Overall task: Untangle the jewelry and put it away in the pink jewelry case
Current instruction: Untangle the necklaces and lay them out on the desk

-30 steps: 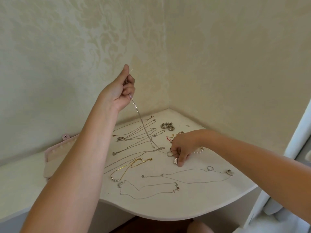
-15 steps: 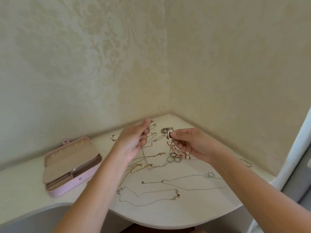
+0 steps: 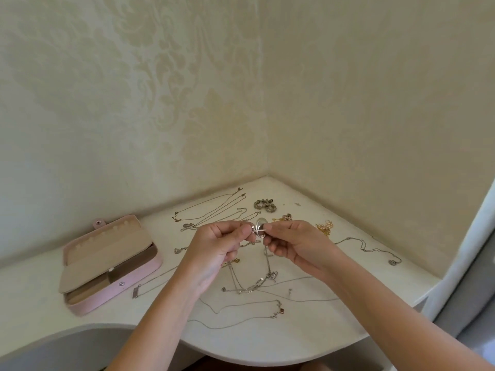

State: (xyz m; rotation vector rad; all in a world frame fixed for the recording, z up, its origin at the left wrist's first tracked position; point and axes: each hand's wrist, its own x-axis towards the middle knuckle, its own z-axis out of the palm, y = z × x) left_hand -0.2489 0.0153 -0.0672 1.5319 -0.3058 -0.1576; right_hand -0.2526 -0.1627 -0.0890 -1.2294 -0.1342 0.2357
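My left hand (image 3: 217, 247) and my right hand (image 3: 292, 245) meet above the corner shelf (image 3: 294, 341), both pinching a silver ring (image 3: 259, 227) with a large oval face. A thin silver chain (image 3: 267, 266) hangs from the hands down to a small tangle (image 3: 249, 286) on the shelf. The pink jewelry case (image 3: 107, 263) lies open at the left, its beige lining showing. Several loose silver necklaces (image 3: 214, 210) are spread over the shelf behind and below my hands.
A beaded bracelet (image 3: 265, 204) sits near the back corner. Gold pieces (image 3: 324, 227) lie right of my hands, and a pendant chain (image 3: 375, 250) trails to the right edge. Patterned walls close the shelf on two sides; its curved front edge is near me.
My left hand came down from holding a chain high up and joined my right hand, which lifted the ring off the shelf. The view shifted, so the pink case now shows at the left.
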